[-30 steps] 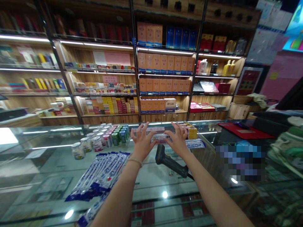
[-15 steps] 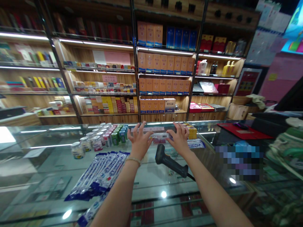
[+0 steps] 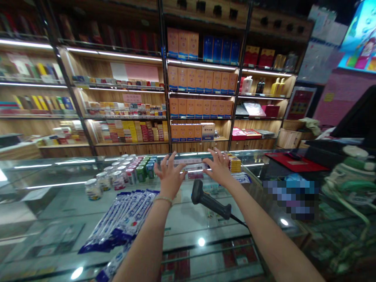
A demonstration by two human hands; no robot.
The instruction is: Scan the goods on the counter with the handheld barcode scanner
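My left hand (image 3: 170, 176), with a beaded bracelet on its wrist, and my right hand (image 3: 217, 167) are raised over the glass counter. Between their thumbs and fingertips is a small, thin, whitish pack (image 3: 194, 170), pinched at its two ends; its print is too blurred to read. The other fingers of both hands are spread upward. Below the hands, a dark handheld barcode scanner (image 3: 210, 200) lies on the glass, its cable trailing to the right. Left of my left hand is a fan of long blue-and-white snack packets (image 3: 122, 219).
Clear jars (image 3: 93, 189) and green tins (image 3: 141, 172) stand in rows at the left. Stacked yellow packs (image 3: 234, 163) sit beyond my right hand. A red mat (image 3: 293, 162) and a green bag (image 3: 349, 176) are on the right. Shelves of orange boxes (image 3: 199, 107) line the back wall.
The whitish pack has turned, so less of its face shows. Both hands stay close together at nearly the same height. The whole view has shifted slightly.
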